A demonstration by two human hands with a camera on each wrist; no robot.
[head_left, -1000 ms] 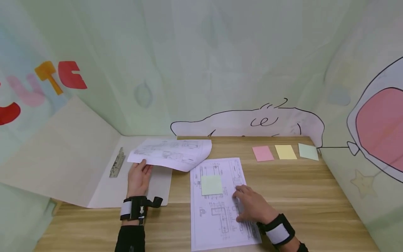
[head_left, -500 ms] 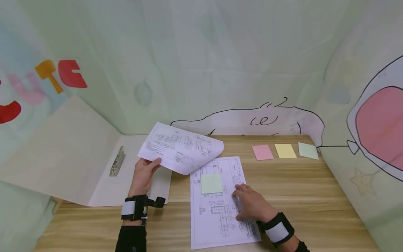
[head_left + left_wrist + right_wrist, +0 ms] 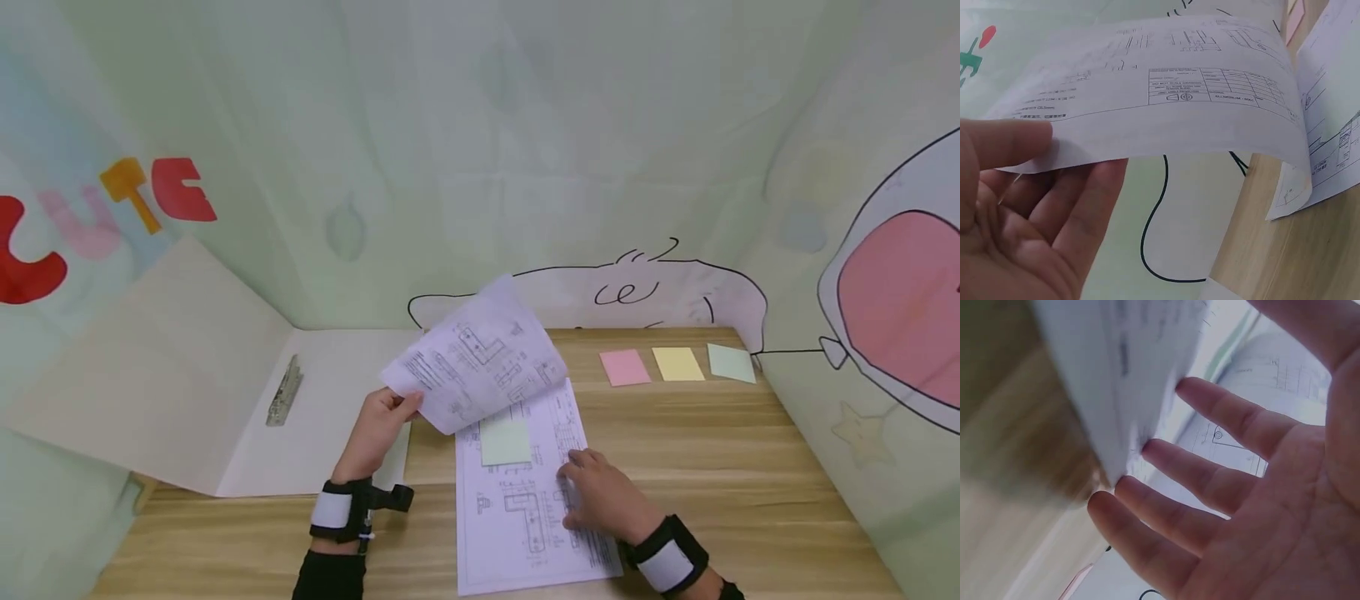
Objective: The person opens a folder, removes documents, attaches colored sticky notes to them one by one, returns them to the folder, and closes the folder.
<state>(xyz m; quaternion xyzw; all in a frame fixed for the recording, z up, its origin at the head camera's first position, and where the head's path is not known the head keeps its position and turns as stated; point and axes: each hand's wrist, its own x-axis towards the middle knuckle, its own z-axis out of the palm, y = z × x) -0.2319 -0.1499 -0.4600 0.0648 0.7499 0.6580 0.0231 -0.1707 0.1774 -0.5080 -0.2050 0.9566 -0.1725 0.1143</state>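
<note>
My left hand [image 3: 375, 433] pinches the near left edge of a printed drawing sheet [image 3: 480, 358], thumb on top and fingers beneath, as the left wrist view also shows. The sheet is raised and bows over toward the right. Below it a second drawing sheet [image 3: 502, 533] lies flat on the table, with a pale green sticky note [image 3: 506, 442] on its upper part, partly covered by the raised sheet. My right hand [image 3: 603, 496] rests on the flat sheet's right side. In the right wrist view its fingertips [image 3: 1157, 449] touch the paper, fingers spread and only slightly bent.
An open white folder [image 3: 322, 367] with a metal clip [image 3: 285, 392] lies at the left, its cover leaning on the curtain. Pink [image 3: 625, 367], yellow [image 3: 678, 364] and green [image 3: 731, 363] sticky notes lie in a row at the back right of the wooden table [image 3: 712, 467].
My left hand has moved right from over the folder, carrying the raised sheet up and over toward the flat one. The right hand has stayed in place on the paper.
</note>
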